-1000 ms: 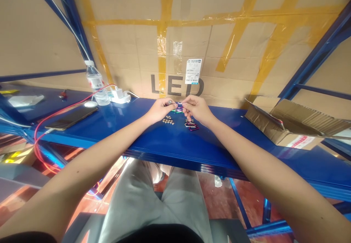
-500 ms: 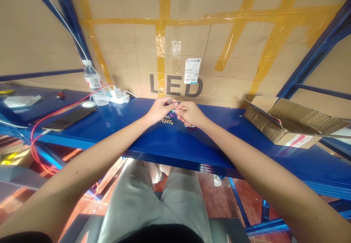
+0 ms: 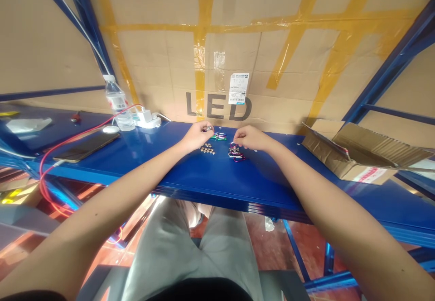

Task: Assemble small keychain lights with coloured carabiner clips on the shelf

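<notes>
My left hand (image 3: pixel 198 135) is closed, with small shiny metal pieces (image 3: pixel 208 129) showing at its fingertips; their exact kind is too small to tell. Beside those fingers lie green and blue carabiners (image 3: pixel 220 136). Just below, several small brass-coloured pieces (image 3: pixel 207 149) are grouped on the blue tabletop (image 3: pixel 190 169). My right hand (image 3: pixel 250 138) pinches a pinkish-purple carabiner (image 3: pixel 233 145), partly hidden by the fingers, at the top of a row. Silver and red carabiners (image 3: pixel 236 155) lie in that row, close under the fingertips.
At the right stands an open cardboard box (image 3: pixel 353 156). On the left are a water bottle (image 3: pixel 118 104), a white power adapter (image 3: pixel 147 118), a phone (image 3: pixel 86 148) and a red cable (image 3: pixel 68 139). A large taped cardboard sheet (image 3: pixel 163 65) backs the table.
My hands were together and have come apart. The right hand has moved right with the purple carabiner to the row there, while the left has stayed nearly in place. The green and blue carabiners now show.
</notes>
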Motion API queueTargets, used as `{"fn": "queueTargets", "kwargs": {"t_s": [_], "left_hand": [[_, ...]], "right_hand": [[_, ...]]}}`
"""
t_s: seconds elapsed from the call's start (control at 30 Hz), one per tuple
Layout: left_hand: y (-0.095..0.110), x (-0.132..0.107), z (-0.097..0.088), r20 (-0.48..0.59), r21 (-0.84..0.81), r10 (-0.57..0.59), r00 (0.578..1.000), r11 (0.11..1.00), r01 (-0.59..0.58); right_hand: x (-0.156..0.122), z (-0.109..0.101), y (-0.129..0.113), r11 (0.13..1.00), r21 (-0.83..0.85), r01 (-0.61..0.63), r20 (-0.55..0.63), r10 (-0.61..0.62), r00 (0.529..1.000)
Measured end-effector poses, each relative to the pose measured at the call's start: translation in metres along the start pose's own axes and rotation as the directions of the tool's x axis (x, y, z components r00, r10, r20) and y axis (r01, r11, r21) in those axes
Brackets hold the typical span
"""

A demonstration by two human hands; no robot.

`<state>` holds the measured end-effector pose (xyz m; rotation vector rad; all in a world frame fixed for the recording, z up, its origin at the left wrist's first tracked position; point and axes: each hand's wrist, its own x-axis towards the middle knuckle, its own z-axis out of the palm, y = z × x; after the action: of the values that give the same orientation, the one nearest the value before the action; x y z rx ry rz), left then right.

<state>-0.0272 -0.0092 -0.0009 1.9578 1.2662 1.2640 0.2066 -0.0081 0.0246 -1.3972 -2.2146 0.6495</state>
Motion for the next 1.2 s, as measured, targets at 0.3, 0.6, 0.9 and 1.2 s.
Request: {"fn": "queueTargets", "kwargs": {"t_s": [0.3,0.6,0.9,1.2], "left_hand": [[0.000,-0.003,0.001,0.183,-0.028,0.029,0.983,0.999,-0.024],[-0.009,-0.001,0.004,0.191,0.053,0.135,0.972,0.988,-0.148],[-0.007,-0.002,0.007,0.194,0.011,0.160,0.968,0.986,-0.166],[-0.005,-0.006,0.011,0.149,0.026,0.148,0.978,0.988,-0.154]], "right_hand": [[-0.011,-0.011,-0.008,0.995,0.036,-0.094,0.252,0.082,0.964],[-0.009,-0.015,-0.001,0.983,-0.129,-0.133,0.328,0.169,0.929],[-0.004,-0.007,-0.002,0.998,-0.028,-0.056,0.085,0.058,0.995],[-0.007,0.019,-0.020,0.963,0.262,0.065,-0.065,-0.049,0.997]]}}
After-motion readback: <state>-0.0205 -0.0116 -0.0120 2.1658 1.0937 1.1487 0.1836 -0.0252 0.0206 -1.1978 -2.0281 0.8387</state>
